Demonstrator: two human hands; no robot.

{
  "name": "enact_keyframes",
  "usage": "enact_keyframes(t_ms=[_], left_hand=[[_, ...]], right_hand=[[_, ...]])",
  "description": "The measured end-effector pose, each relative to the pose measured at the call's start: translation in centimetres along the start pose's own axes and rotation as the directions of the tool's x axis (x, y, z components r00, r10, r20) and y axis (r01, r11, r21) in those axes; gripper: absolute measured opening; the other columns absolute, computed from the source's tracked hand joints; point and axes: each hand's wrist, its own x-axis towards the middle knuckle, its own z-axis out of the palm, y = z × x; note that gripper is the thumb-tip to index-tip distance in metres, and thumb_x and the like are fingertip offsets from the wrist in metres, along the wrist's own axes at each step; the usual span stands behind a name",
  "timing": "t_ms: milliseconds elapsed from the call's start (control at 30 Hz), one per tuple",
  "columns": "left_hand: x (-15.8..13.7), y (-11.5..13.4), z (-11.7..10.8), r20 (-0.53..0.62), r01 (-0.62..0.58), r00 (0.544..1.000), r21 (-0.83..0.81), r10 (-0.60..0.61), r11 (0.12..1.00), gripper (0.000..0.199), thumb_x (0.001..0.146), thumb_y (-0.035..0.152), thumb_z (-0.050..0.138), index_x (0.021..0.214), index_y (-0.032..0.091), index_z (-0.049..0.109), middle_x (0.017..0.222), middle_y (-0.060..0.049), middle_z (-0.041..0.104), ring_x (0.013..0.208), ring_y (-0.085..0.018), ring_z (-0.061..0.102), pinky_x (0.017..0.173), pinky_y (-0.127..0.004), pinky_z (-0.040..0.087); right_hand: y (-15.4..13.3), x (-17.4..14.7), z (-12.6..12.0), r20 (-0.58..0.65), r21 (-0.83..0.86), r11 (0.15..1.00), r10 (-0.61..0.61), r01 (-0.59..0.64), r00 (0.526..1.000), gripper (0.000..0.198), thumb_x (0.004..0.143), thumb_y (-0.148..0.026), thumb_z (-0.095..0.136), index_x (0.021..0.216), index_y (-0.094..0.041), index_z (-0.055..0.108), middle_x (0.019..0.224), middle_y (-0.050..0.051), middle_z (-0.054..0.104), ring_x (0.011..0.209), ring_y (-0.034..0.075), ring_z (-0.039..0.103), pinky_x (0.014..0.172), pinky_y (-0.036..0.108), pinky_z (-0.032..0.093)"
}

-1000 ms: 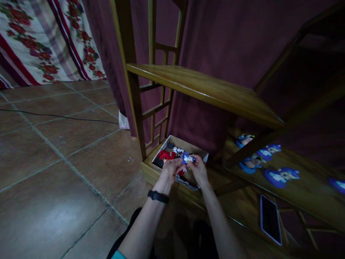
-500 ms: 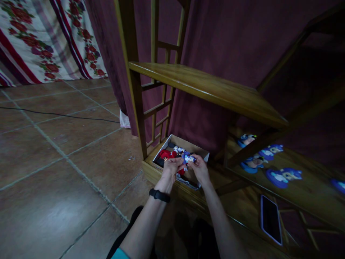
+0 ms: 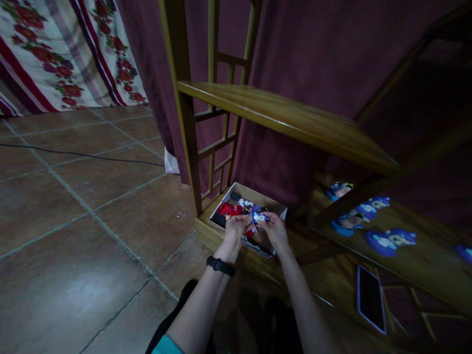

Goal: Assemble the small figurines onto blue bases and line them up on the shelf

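Observation:
Between my two hands is a small blue and white figurine [image 3: 259, 217], held over an open cardboard box [image 3: 277, 205]. My left hand [image 3: 238, 227], with a black band on its wrist, has its fingers closed at the figurine's left side. On the other side my right hand [image 3: 275, 229] pinches its right end. Inside the box lie several more small figures, among them a red one [image 3: 230, 210] and a white and blue one [image 3: 245, 202]. My hands hide part of the box's contents.
The box sits on the low ledge of a wooden shelf unit [image 3: 287, 118], under an overhanging board. To the right, several blue figurines [image 3: 391, 241] lie on another shelf, with a phone [image 3: 370, 299] below. A black cable [image 3: 84, 156] crosses the tiled floor.
The figurine has turned slightly between my fingers. Both hands stay over the box, and the view has shifted a little.

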Motion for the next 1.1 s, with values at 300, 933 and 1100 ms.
enact_keyframes(t_ms=[300,933,1100], left_hand=[[-0.2,-0.2,0.3,-0.012,-0.022,1.0,-0.025,0.022,0.999,0.009,0.058,0.004,0.069,0.066,0.006,0.065,0.059,-0.006,0.063,0.055,-0.012,0.058,0.06,-0.027,0.05],[0.1,-0.8,0.3,0.011,-0.034,0.999,-0.025,0.034,0.999,0.006,0.063,0.004,0.066,0.068,0.006,0.064,0.06,-0.006,0.063,0.054,-0.01,0.058,0.063,-0.027,0.05],[0.1,-1.5,0.5,0.03,-0.073,0.997,-0.041,0.074,0.996,0.006,0.063,0.004,0.066,0.068,0.005,0.065,0.063,-0.007,0.065,0.056,-0.012,0.059,0.067,-0.029,0.049]], right_hand=[[0.0,-0.1,0.2,-0.038,0.017,0.999,0.031,-0.03,0.999,0.035,0.055,-0.028,0.069,0.086,-0.017,0.058,0.079,0.004,0.067,0.067,0.017,0.063,0.063,0.031,0.053],[-0.1,-0.3,-0.2,-0.075,-0.033,0.999,-0.014,0.012,0.997,0.035,0.055,-0.028,0.069,0.087,-0.017,0.059,0.08,0.004,0.067,0.071,0.018,0.064,0.067,0.032,0.052],[0.5,-0.1,-0.5,-0.109,0.015,1.0,0.002,0.0,0.994,0.036,0.053,-0.026,0.07,0.086,-0.017,0.059,0.08,0.004,0.067,0.071,0.018,0.063,0.07,0.033,0.051]])
